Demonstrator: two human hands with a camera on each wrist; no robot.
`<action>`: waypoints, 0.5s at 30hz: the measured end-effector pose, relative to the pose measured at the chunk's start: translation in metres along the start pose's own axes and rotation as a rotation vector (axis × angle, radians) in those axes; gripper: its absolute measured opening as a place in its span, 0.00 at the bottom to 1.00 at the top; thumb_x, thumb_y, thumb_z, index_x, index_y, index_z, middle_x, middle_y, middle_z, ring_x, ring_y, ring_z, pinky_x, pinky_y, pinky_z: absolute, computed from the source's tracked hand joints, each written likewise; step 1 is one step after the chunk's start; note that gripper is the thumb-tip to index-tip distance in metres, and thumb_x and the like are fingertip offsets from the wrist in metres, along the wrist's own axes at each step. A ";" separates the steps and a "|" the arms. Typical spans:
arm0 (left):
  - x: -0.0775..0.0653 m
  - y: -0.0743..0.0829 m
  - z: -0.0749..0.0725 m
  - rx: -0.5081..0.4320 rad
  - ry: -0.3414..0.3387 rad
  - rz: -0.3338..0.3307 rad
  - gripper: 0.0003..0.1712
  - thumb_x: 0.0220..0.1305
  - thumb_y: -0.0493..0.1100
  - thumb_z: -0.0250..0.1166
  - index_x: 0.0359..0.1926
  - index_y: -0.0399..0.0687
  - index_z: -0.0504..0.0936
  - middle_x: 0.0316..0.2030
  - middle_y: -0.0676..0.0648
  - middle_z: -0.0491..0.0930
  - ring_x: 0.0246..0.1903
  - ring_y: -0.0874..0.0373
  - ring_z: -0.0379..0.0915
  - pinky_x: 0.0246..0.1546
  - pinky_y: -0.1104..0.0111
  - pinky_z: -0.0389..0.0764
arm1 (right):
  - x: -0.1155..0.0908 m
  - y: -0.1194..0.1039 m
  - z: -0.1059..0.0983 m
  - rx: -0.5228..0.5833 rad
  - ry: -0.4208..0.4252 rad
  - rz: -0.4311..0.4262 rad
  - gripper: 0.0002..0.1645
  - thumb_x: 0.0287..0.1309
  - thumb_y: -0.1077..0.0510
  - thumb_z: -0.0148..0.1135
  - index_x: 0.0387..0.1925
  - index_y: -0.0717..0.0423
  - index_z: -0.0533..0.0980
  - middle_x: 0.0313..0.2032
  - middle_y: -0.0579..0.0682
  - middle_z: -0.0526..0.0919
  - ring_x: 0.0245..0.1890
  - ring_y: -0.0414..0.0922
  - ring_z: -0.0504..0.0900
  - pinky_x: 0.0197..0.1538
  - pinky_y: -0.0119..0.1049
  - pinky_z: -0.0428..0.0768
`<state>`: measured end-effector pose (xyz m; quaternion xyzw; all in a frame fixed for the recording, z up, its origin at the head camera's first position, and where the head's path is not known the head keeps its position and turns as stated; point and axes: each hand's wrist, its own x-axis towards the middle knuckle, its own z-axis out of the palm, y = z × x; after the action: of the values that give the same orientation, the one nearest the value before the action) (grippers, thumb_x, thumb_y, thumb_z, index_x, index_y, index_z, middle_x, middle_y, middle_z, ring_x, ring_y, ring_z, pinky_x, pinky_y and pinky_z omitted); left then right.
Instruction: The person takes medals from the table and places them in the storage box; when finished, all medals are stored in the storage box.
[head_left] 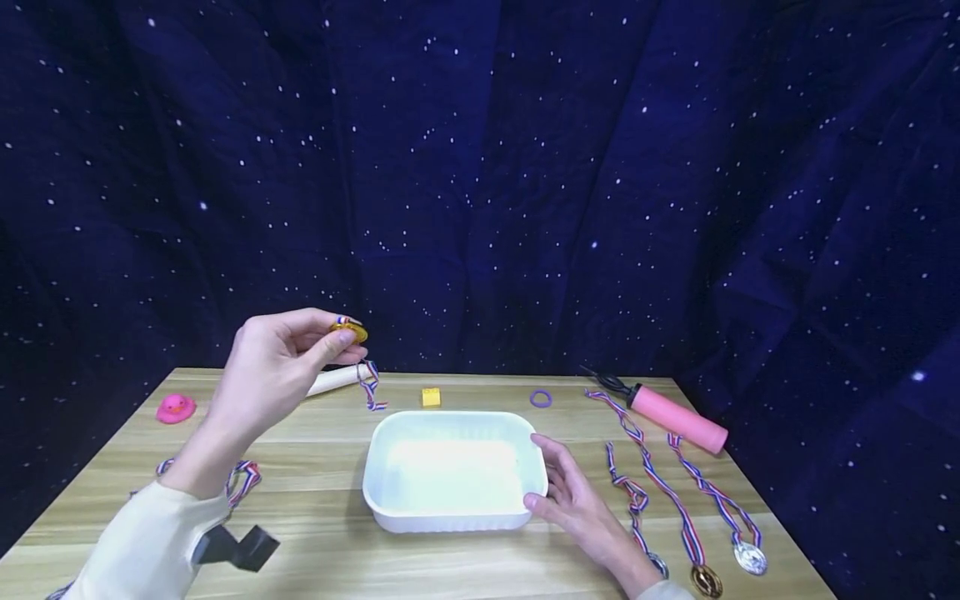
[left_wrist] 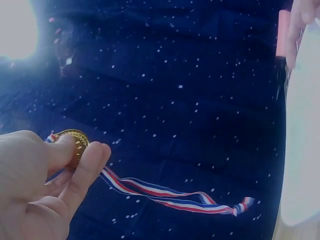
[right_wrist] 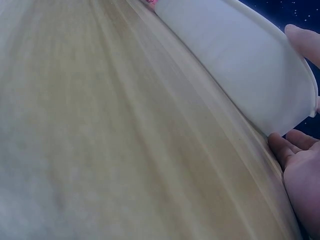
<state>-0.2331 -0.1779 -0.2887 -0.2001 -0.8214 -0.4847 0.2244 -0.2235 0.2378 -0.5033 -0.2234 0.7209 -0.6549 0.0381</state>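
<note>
Raised above the far left part of the table, my left hand (head_left: 273, 362) pinches a gold medal (head_left: 352, 332) between thumb and fingers. Its red, white and blue ribbon (left_wrist: 165, 193) hangs from the medal, knotted at the end, as the left wrist view shows. A white plastic tub (head_left: 450, 523) stands on the table, with nothing visible inside. My right hand (head_left: 573, 504) holds the tub's right end, thumb at the rim and fingers along the side. In the right wrist view, fingertips (right_wrist: 277, 142) touch the tub's lower corner.
At right lie a pink hand pump (head_left: 678, 417), two silver medals (head_left: 750, 558) and a bronze-gold medal (head_left: 707, 581) on striped ribbons. Behind the tub are a yellow block (head_left: 431, 397) and purple ring (head_left: 541, 398). A pink duck (head_left: 176, 408), white tube (head_left: 333, 381) and ribbon (head_left: 246, 482) lie left.
</note>
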 end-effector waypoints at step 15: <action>-0.009 -0.012 0.052 -0.111 -0.079 -0.047 0.03 0.73 0.36 0.76 0.45 0.43 0.93 0.40 0.47 0.93 0.35 0.58 0.94 0.45 0.76 0.89 | 0.000 0.001 -0.001 -0.009 -0.003 0.000 0.51 0.73 0.64 0.71 0.87 0.51 0.56 0.82 0.60 0.64 0.79 0.50 0.71 0.78 0.32 0.73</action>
<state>-0.2415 -0.1381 -0.3246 -0.2117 -0.8059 -0.5265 0.1690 -0.2244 0.2382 -0.5040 -0.2245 0.7238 -0.6514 0.0381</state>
